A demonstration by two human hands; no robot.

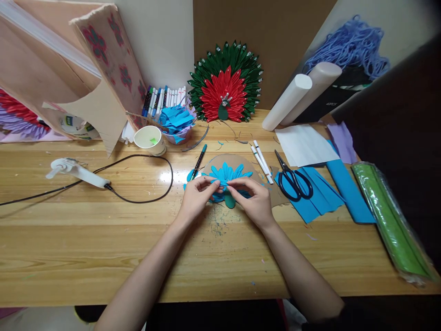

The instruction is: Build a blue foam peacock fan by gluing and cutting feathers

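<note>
A brown cardboard half-disc (241, 162) lies mid-table, covered with a fan of blue folded petals (225, 172). My left hand (197, 193) and my right hand (253, 198) meet over its lower edge, both pinching one small blue petal (221, 184) between fingertips. A dark green teardrop piece (229, 201) pokes out below the petals between the hands.
Black scissors (292, 179) rest on blue strips (317, 195) to the right, with white pens (262, 161), a green roll (392, 220) and white tubes (292, 99). A glue gun (77, 171) with black cord lies left. Paper cup (150, 139), tub of blue petals (175, 122), finished red-green fan (225, 82) behind.
</note>
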